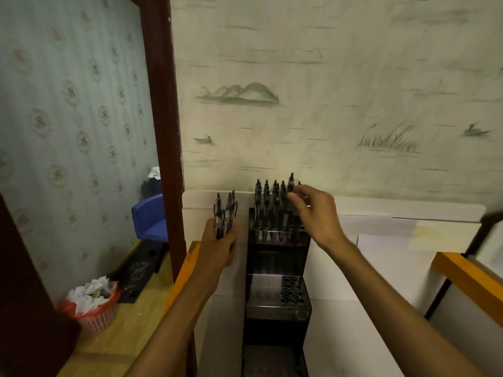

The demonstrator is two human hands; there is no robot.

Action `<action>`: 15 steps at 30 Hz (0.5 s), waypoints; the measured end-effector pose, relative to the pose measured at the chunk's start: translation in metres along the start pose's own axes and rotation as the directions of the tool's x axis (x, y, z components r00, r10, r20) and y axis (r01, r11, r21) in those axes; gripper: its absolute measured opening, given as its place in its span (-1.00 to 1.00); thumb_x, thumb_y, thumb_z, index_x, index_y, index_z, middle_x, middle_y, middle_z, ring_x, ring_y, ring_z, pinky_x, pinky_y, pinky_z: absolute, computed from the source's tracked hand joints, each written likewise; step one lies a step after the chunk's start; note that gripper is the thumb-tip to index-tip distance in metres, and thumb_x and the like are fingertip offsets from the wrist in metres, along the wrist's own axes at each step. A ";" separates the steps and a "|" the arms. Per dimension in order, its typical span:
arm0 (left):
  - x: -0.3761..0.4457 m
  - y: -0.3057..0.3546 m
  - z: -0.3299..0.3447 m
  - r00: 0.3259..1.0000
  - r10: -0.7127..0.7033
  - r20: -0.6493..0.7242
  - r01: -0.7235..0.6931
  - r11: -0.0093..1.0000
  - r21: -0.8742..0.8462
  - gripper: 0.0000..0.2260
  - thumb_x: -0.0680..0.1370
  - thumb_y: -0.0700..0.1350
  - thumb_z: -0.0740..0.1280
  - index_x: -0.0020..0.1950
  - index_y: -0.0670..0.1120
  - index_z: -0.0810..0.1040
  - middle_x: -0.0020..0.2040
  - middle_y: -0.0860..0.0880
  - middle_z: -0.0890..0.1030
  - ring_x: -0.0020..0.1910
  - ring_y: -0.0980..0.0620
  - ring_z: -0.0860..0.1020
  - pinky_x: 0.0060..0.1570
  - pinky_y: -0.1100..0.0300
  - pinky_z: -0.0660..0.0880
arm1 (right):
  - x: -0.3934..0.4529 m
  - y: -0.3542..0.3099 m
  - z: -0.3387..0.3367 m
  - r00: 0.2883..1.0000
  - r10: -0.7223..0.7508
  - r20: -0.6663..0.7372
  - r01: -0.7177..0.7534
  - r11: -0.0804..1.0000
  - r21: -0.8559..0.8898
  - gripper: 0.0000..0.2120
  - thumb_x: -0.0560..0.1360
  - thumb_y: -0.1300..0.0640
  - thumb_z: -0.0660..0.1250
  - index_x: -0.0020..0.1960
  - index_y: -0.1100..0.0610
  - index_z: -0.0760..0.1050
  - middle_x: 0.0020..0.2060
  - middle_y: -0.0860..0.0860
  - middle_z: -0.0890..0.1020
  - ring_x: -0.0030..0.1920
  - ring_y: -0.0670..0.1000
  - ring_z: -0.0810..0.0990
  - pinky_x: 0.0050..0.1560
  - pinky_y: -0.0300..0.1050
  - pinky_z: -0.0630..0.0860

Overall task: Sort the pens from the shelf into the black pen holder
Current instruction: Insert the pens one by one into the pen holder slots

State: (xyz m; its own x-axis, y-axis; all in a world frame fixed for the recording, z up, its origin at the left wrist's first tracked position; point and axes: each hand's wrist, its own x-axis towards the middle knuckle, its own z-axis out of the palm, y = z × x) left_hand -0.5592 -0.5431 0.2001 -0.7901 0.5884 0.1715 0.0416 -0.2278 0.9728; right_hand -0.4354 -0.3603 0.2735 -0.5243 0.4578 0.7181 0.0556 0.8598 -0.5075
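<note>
A black stepped pen holder (277, 303) stands on the white surface in front of me. Its top tier holds several dark pens (268, 205) standing upright; the lower tier shows empty round holes (291, 291). My left hand (219, 247) grips a bundle of three dark pens (226, 213), held upright just left of the holder. My right hand (313, 210) pinches one pen (290, 183) at the right end of the top tier, its tip raised above the others.
White panels (381, 235) lean against the painted wall behind the holder. A dark wooden post (163, 131) rises at left. Beyond it are a blue plastic chair (149, 216) and a red basket of crumpled paper (92, 303) on the floor. An orange-edged frame (468, 276) sits at right.
</note>
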 end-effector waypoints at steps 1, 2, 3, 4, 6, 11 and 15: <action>-0.001 0.001 0.001 1.000 0.004 0.004 -0.004 1.000 -0.001 -0.89 0.63 -0.11 0.32 0.07 -0.12 0.44 -0.38 0.01 0.48 -0.51 0.14 0.39 -0.55 0.30 0.32 | -0.001 0.001 0.001 1.000 -0.004 0.004 0.004 1.000 -0.013 -0.77 0.59 0.05 0.33 0.15 0.15 0.63 -0.07 0.02 0.70 -0.11 -0.08 0.60 0.01 -0.02 0.62; -0.002 0.002 0.002 1.000 0.008 0.004 -0.008 1.000 -0.005 -0.89 0.63 -0.13 0.31 0.08 -0.15 0.43 -0.38 0.00 0.47 -0.51 0.13 0.39 -0.55 0.30 0.32 | -0.003 0.002 0.002 1.000 -0.005 0.015 0.005 1.000 -0.024 -0.77 0.59 0.05 0.34 0.14 0.15 0.63 -0.08 0.02 0.71 -0.13 -0.09 0.60 0.00 -0.04 0.62; -0.003 0.002 0.003 1.000 0.012 0.001 -0.012 1.000 -0.011 -0.89 0.63 -0.15 0.31 0.08 -0.16 0.44 -0.39 0.00 0.48 -0.51 0.13 0.39 -0.55 0.30 0.32 | -0.004 0.003 0.002 0.999 -0.001 0.033 0.002 0.999 -0.036 -0.77 0.59 0.04 0.34 0.13 0.16 0.64 -0.09 0.03 0.71 -0.14 -0.08 0.61 -0.01 -0.04 0.62; -0.003 0.003 0.004 1.000 0.014 -0.004 -0.014 1.000 -0.015 -0.90 0.63 -0.15 0.30 0.08 -0.17 0.44 -0.39 0.00 0.48 -0.51 0.13 0.40 -0.55 0.31 0.32 | -0.006 0.004 0.003 0.999 0.005 0.054 -0.002 0.999 -0.052 -0.77 0.59 0.04 0.34 0.12 0.15 0.64 -0.11 0.03 0.71 -0.14 -0.05 0.63 -0.02 -0.03 0.62; -0.005 0.004 0.007 1.000 0.020 -0.013 -0.020 1.000 -0.007 -0.89 0.64 -0.14 0.30 0.07 -0.18 0.45 -0.38 -0.01 0.49 -0.51 0.13 0.40 -0.55 0.30 0.33 | -0.009 0.007 0.004 0.997 0.019 0.079 -0.013 0.996 -0.084 -0.77 0.58 0.02 0.34 0.10 0.15 0.65 -0.12 0.04 0.72 -0.13 -0.01 0.66 -0.02 0.00 0.62; -0.007 0.007 0.014 0.998 0.060 -0.027 -0.061 0.997 -0.040 -0.90 0.65 -0.10 0.28 0.03 -0.11 0.42 -0.35 -0.01 0.49 -0.49 0.12 0.37 -0.56 0.28 0.29 | -0.016 0.016 0.007 0.988 0.060 0.145 -0.040 0.989 -0.140 -0.76 0.59 -0.01 0.32 -0.03 0.13 0.65 -0.24 0.05 0.70 -0.21 0.03 0.65 -0.09 0.09 0.61; -0.008 0.012 0.023 0.997 0.083 0.003 -0.083 0.995 -0.047 -0.84 0.65 -0.02 0.28 0.02 -0.11 0.44 -0.37 0.02 0.49 -0.51 0.13 0.34 -0.57 0.28 0.25 | -0.016 0.016 0.007 0.983 0.067 0.169 -0.040 0.987 -0.155 -0.76 0.59 -0.04 0.31 -0.06 0.09 0.65 -0.29 0.01 0.67 -0.26 -0.01 0.62 -0.13 0.06 0.61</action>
State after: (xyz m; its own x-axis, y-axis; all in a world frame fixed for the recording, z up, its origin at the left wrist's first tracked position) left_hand -0.5382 -0.5331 0.2142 -0.7818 0.5701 0.2526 0.0783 -0.3122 0.9468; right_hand -0.4326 -0.3553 0.2505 -0.6554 0.4693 0.5918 0.2077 0.8653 -0.4562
